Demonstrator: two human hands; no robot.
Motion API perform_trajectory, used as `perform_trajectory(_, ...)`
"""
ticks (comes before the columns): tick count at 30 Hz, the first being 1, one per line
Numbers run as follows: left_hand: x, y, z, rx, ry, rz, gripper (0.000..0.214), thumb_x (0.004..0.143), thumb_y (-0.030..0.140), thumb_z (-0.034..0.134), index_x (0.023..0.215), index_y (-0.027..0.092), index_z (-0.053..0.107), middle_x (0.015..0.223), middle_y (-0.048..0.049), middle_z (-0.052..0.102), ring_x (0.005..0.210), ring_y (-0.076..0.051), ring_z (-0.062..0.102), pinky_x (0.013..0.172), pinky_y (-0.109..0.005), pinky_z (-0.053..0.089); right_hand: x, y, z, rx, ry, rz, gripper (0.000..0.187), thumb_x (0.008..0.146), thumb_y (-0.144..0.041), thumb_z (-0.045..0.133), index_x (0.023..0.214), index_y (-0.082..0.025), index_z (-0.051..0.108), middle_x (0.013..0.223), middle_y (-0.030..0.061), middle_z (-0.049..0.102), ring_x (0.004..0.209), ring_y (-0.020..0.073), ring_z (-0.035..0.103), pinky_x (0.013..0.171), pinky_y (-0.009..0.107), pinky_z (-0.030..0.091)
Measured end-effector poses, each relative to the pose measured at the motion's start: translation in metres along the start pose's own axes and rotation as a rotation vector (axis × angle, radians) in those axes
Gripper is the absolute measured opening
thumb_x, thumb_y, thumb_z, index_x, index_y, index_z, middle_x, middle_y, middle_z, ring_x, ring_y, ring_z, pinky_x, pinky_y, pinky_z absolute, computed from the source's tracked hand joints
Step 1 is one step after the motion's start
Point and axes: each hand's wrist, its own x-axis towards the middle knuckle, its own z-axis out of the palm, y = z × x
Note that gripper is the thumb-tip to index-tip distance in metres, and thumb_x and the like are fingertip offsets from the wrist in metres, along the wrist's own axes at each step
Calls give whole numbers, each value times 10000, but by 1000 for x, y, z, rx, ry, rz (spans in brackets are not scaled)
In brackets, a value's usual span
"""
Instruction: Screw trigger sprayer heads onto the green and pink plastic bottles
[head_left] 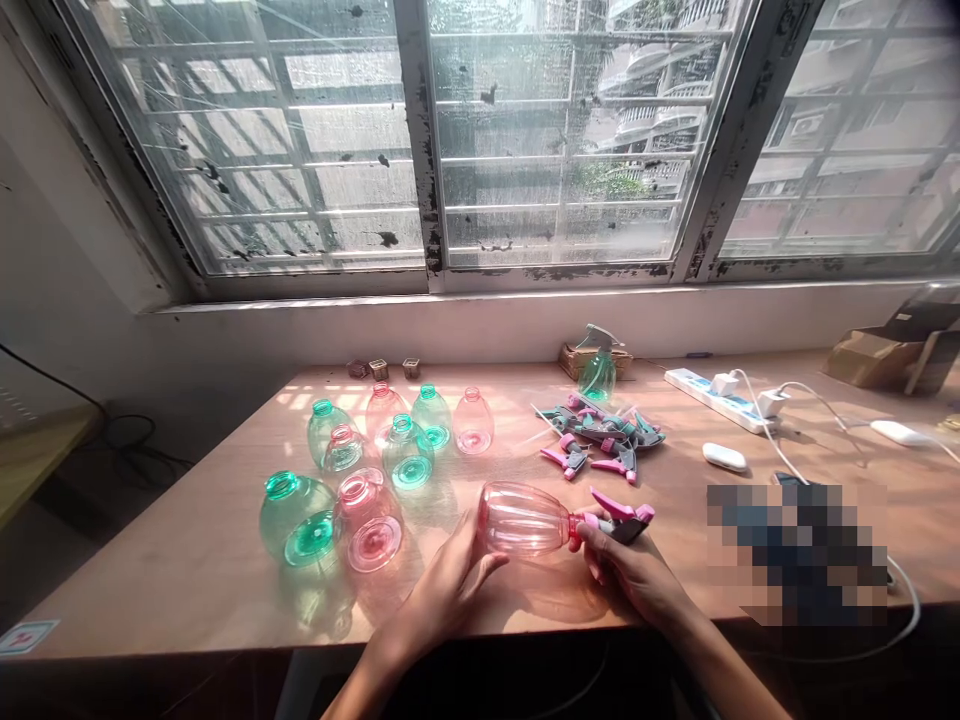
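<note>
A clear pink spray bottle (521, 518) lies sideways above the table's front edge, its base to the left. My left hand (457, 565) holds it at the base, thumb below and fingers partly hidden behind it. At the neck, my right hand (615, 560) grips the pink collar of a grey-and-pink trigger sprayer head (619, 515), which sits at the bottle's mouth. Whether the collar is fully screwed on I cannot tell. Behind lies a pile of loose sprayer heads (600, 425). To the left stand several open bottles, among them a green bottle (298, 518) and a pink bottle (371, 520).
A green bottle with a sprayer head (598, 370) stands by a small basket (570, 358) at the back. On the right are a white power strip (716, 400) with cables, a white case (724, 458), a blurred-out object (799, 555) and a cardboard box (862, 360).
</note>
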Motion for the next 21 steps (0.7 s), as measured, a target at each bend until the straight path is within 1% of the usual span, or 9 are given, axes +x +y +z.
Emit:
perform_trajectory(2,-1,-2,1,-33,-16,-15,699,1107,426,509,1742,223,299,1802,-84,323,1657,-287,357,1363,-457,314,1,-1,-1,-5,9,-15,449,870,-611,871,851,-173,772,590,-11,576,511,116,460,505,275,295)
perform_trajectory(4,-1,0,-1,-69,-37,-31,744,1099,429,523,1753,200,251,1815,-100,282,1667,-288,330,1366,-467,300,1,-2,-1,-14,12,-20,462,852,-620,882,843,-171,774,597,-13,568,511,115,442,505,279,292)
perform_trajectory(6,0,6,-6,-96,-52,-43,773,1075,451,589,1749,251,268,1808,-80,311,1665,-297,334,1364,-486,305,1,-2,-1,-24,11,-17,476,833,-630,894,830,-168,778,581,-16,553,514,119,435,502,278,292)
perform_trajectory(8,0,14,-11,-116,-57,-54,749,1060,460,631,1730,326,323,1788,-44,369,1659,-305,350,1361,-513,310,0,-3,0,-30,8,-13,484,804,-628,920,834,-165,784,566,-18,548,524,125,443,505,274,301)
perform_trajectory(10,0,18,-14,-131,-48,-62,681,1067,464,621,1700,380,384,1766,-15,417,1655,-309,363,1361,-536,303,-2,-4,2,-24,13,-17,484,781,-618,944,879,-169,793,583,-17,564,546,127,452,523,271,319)
perform_trajectory(13,-1,15,-11,-148,-26,-64,636,1075,500,589,1681,405,421,1760,5,426,1661,-309,350,1368,-543,282,-4,-6,6,-10,35,-32,477,773,-606,956,940,-187,801,598,-33,553,563,121,422,544,269,328)
perform_trajectory(16,-1,7,-6,-170,-11,-58,706,1075,541,562,1720,346,351,1791,-23,358,1667,-310,331,1365,-528,302,-3,-8,7,-14,46,-35,478,782,-632,936,857,-183,791,569,-33,521,544,120,379,523,278,296)
perform_trajectory(18,1,3,-4,-191,-17,-51,738,1084,550,540,1736,286,318,1799,-61,340,1657,-311,356,1353,-517,336,-2,-8,7,-17,47,-33,492,786,-646,922,801,-177,773,605,-10,559,535,118,379,507,281,272)
perform_trajectory(21,2,6,-6,-222,-34,-52,744,1083,554,550,1731,262,331,1788,-83,367,1636,-314,404,1334,-509,374,-1,-8,5,-10,52,-31,501,775,-652,924,869,-183,774,704,11,624,539,112,392,502,278,276)
